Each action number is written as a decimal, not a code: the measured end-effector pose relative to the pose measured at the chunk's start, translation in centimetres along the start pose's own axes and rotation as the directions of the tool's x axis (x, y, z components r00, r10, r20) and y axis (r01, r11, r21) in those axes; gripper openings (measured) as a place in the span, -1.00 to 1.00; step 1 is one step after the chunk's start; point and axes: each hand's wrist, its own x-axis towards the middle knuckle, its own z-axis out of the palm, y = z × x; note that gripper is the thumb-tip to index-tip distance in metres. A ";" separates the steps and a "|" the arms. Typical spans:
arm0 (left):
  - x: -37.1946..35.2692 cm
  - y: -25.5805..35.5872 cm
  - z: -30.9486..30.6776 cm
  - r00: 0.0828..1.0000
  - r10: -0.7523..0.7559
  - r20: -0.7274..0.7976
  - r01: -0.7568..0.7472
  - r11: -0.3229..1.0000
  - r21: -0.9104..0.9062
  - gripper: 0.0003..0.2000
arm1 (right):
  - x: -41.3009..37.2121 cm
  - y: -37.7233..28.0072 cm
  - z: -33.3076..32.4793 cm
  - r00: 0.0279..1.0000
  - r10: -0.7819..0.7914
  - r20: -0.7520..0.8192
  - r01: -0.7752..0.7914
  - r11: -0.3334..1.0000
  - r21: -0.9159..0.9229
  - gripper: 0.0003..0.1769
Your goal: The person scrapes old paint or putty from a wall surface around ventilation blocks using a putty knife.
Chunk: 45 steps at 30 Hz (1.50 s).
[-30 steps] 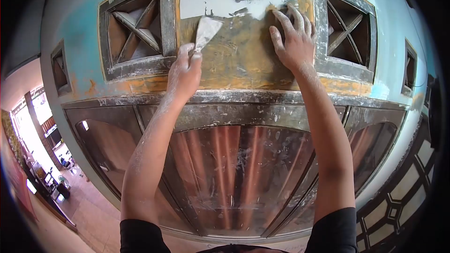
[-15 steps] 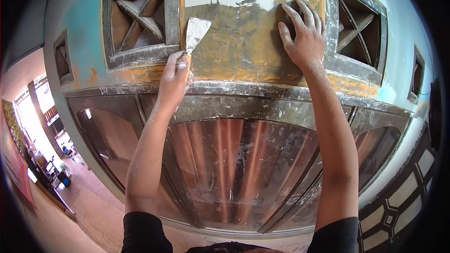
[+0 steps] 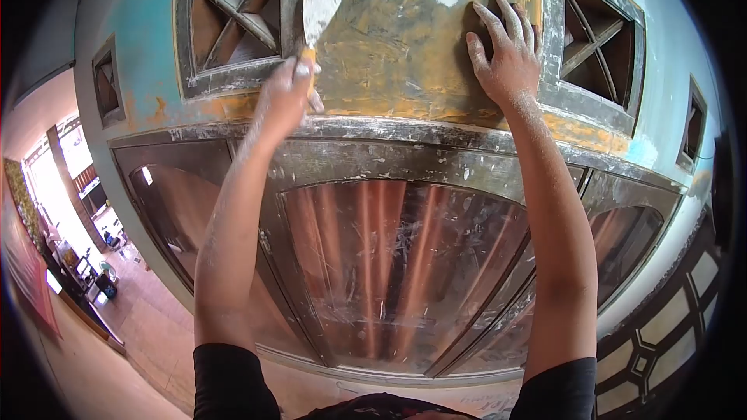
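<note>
My left hand (image 3: 289, 92) is wrapped round the handle of a putty knife (image 3: 320, 19). The knife's wide, white-smeared blade points up and lies over the left edge of a wall panel (image 3: 373, 70), close beside the left vent frame. That panel is white at the top and patchy brown and orange below. Fingers spread, my right hand (image 3: 510, 58) rests on the panel's right side and holds nothing. White dust covers both hands and forearms.
Vents with crossed slats flank the panel, one left (image 3: 233, 15) and one right (image 3: 595, 43). Below is a dark-framed window (image 3: 401, 264) with reddish curtains behind the glass. A doorway opens onto a tiled floor (image 3: 148, 295) at the left.
My left hand and the putty knife have moved up along the panel's left edge. My right hand keeps its place on the panel. The view has shifted slightly.
</note>
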 end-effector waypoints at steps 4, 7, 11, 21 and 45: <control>1.8 -0.6 0.3 0.994 0.021 -0.110 -0.010 0.994 0.105 -0.37 | -0.3 -0.1 -0.1 1.000 -0.004 0.010 0.004 1.000 -0.008 -0.43; 1.2 -0.3 1.5 0.995 0.031 -0.095 -0.011 0.978 0.210 -0.34 | -0.8 -0.1 -0.2 1.000 -0.006 0.017 0.006 1.000 -0.012 -0.43; 2.6 1.4 0.2 0.999 0.000 -0.043 0.007 0.986 0.167 -0.32 | -1.3 -0.1 -0.2 1.000 -0.001 0.029 0.001 1.000 -0.009 -0.43; 3.3 1.2 0.3 0.999 -0.036 0.033 0.034 0.998 0.043 -0.35 | -2.0 -0.4 -0.6 0.998 0.021 0.057 -0.019 0.999 -0.030 -0.40; 6.4 3.9 -0.9 0.971 -0.125 0.203 0.111 0.991 0.078 -0.41 | 0.6 1.4 0.8 1.000 -0.007 0.007 0.008 0.997 -0.082 -0.39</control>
